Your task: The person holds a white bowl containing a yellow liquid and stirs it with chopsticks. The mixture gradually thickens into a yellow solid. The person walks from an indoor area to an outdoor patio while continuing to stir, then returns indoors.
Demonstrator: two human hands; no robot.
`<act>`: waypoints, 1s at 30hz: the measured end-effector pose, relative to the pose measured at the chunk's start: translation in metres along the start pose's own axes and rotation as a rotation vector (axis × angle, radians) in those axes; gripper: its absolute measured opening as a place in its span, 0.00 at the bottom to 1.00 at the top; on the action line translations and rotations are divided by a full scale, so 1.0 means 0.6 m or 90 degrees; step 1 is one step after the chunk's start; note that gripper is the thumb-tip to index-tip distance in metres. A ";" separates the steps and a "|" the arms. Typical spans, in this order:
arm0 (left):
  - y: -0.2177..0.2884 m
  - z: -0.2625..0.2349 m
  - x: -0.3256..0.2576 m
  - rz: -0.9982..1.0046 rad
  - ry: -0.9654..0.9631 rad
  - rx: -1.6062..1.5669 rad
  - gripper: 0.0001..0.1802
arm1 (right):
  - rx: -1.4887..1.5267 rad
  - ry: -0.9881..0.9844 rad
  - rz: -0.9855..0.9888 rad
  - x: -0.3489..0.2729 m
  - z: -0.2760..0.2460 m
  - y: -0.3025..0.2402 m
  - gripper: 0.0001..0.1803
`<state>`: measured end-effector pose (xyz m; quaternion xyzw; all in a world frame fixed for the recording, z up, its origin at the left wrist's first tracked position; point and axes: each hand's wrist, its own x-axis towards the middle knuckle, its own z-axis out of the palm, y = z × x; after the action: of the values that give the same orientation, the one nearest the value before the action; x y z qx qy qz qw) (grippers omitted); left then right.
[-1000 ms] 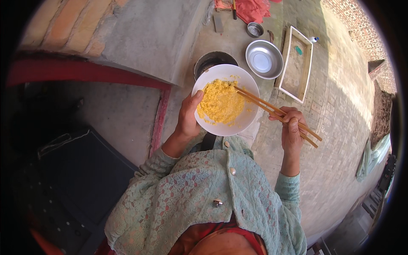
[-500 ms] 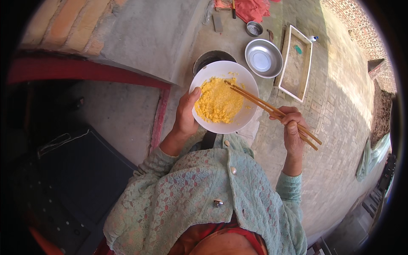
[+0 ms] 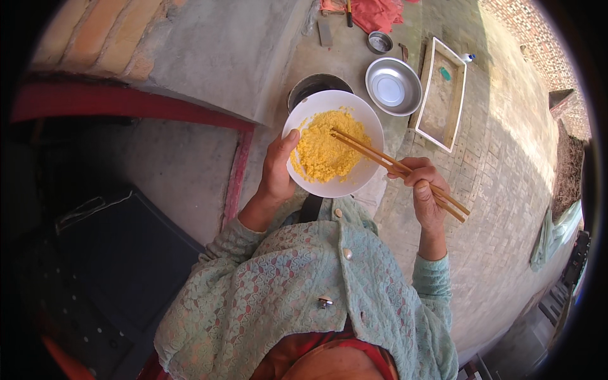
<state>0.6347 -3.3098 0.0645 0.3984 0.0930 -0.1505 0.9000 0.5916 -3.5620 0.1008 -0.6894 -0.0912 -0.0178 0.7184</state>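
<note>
My left hand grips a white bowl by its left side, thumb over the rim and the other fingers hidden beneath. Crumbly yellow food lies in the bowl, a few bits stuck up its far wall. A pair of wooden chopsticks is held in my right hand, to the right of the bowl. Their tips rest in the upper middle of the yellow food, close together, while the thick ends stick out past my hand to the lower right.
Behind the bowl stands a dark pot, partly covered by it. A metal basin, a small metal bowl and a white-rimmed rectangular tray sit on the paved ground. Red cloth lies farther off. A red-framed doorway is at left.
My right hand and the chopsticks have shifted left, their tips moving from near the food's far edge toward its middle. The yellow food has been pushed about and looks more heaped. The bowl hardly moved.
</note>
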 end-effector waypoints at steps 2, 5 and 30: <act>-0.001 -0.004 0.001 -0.002 -0.009 -0.006 0.26 | 0.020 -0.068 -0.002 -0.008 0.007 0.008 0.19; 0.001 -0.004 -0.003 0.009 0.014 0.008 0.26 | 0.086 -0.101 0.047 -0.010 -0.022 -0.001 0.19; -0.012 0.005 -0.005 0.017 0.040 0.010 0.27 | 0.060 0.069 0.007 -0.002 -0.062 0.009 0.21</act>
<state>0.6299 -3.3161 0.0624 0.4113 0.1149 -0.1263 0.8954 0.5952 -3.5986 0.0940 -0.6531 -0.0491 -0.0468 0.7543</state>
